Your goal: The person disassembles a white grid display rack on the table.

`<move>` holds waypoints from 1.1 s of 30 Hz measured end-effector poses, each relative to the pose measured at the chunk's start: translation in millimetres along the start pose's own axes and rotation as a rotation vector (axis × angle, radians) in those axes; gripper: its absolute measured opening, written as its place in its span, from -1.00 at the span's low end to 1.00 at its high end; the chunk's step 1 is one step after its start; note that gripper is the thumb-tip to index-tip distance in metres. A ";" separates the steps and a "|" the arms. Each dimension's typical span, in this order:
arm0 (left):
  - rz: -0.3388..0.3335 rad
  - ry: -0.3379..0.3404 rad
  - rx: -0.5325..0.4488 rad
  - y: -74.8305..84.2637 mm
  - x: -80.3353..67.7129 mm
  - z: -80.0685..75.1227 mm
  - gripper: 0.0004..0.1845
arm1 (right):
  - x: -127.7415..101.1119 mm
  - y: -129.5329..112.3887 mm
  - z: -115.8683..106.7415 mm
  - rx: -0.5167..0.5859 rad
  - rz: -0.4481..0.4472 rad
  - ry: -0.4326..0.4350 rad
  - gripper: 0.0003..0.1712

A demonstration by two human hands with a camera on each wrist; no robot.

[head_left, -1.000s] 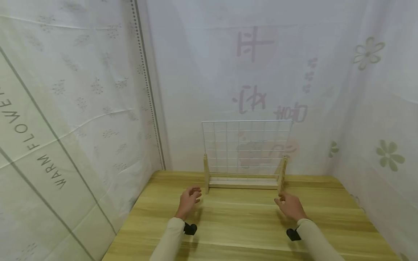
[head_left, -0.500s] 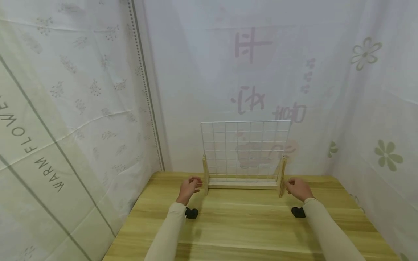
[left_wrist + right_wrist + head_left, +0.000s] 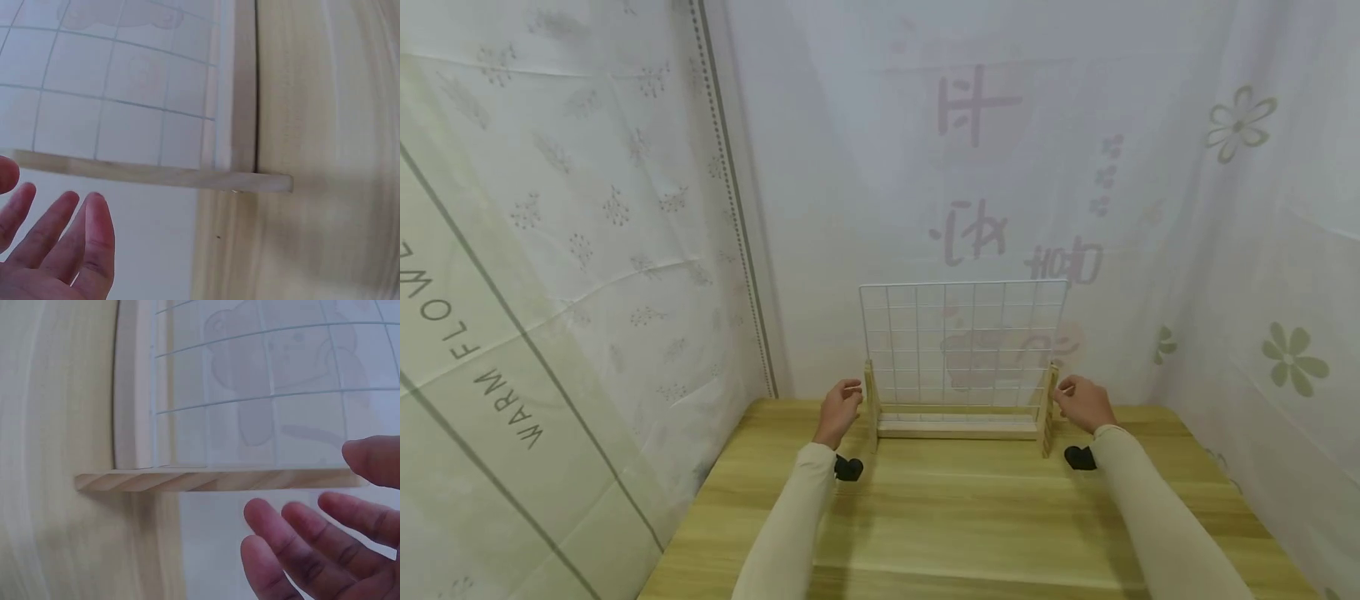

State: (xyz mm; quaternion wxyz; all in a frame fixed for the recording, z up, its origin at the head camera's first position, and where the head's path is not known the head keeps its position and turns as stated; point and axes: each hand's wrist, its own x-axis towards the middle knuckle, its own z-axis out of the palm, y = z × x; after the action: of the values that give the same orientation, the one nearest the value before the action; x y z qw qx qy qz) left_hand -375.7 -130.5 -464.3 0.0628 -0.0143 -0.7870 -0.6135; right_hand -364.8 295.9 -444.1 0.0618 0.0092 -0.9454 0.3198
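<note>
Holding nothing: left hand (image 3: 838,407) with grip spread and fingers relaxed just beside the left wooden post (image 3: 871,405) of the rack (image 3: 962,367); right hand (image 3: 1082,402) likewise loose and spread just beside the right wooden post (image 3: 1048,407). Cannot tell from the head view whether fingertips touch the posts. Shown apart from the wood in the left wrist view (image 3: 56,244) and in the right wrist view (image 3: 312,540), fingers (image 3: 294,522) straight, a gap visible. Seen only from the head: whole rack upright at the far edge of the surface (image 3: 970,508), against the curtain (image 3: 587,250). Compared with a second ago: both hands moved forward from the open surface up to the posts; rack unmoved. Counted: one rack, one wire grid (image 3: 962,337), two posts, two hands.
</note>
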 end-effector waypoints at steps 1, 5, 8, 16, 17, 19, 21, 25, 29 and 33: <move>-0.003 -0.002 0.011 2.1 1.0 1.5 -0.61 | 1.1 -2.2 -1.5 -0.005 0.002 -0.001 -0.52; 0.005 -0.009 0.031 1.0 9.7 6.1 -0.53 | 3.3 -12.6 -8.5 -0.013 0.010 -0.012 -0.41; 0.009 -0.019 0.058 5.0 12.6 7.8 -0.51 | 6.0 -16.3 -11.4 -0.028 0.010 -0.021 -0.35; 0.009 -0.033 0.097 8.7 17.2 7.8 -0.46 | 14.5 -25.3 -11.9 -0.058 0.016 -0.058 -0.26; 0.010 -0.030 0.096 8.6 17.4 7.2 -0.46 | 15.6 -26.6 -11.4 -0.058 0.014 -0.057 -0.26; 0.010 -0.023 0.100 9.5 18.2 6.4 -0.47 | 17.4 -28.9 -10.9 -0.061 0.010 -0.044 -0.28; 0.017 -0.022 0.104 11.4 19.3 6.2 -0.48 | 19.3 -29.6 -10.5 -0.068 0.005 -0.027 -0.31; 0.028 -0.023 0.106 15.6 22.5 6.2 -0.49 | 21.5 -29.1 -10.8 -0.074 0.004 -0.021 -0.33; 0.034 -0.021 0.127 16.7 26.5 7.4 -0.50 | 22.5 -29.5 -12.0 -0.067 0.002 -0.023 -0.34; 0.022 -0.031 0.125 16.7 26.5 9.0 -0.51 | 23.2 -28.9 -12.2 -0.089 -0.002 -0.008 -0.37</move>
State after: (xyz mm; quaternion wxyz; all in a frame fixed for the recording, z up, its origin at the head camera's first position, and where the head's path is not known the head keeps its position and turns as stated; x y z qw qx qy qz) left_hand -401.1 -119.2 -447.3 0.0583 -0.0287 -0.8245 -0.5622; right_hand -384.9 280.8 -414.2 0.0587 0.0084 -0.9590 0.2771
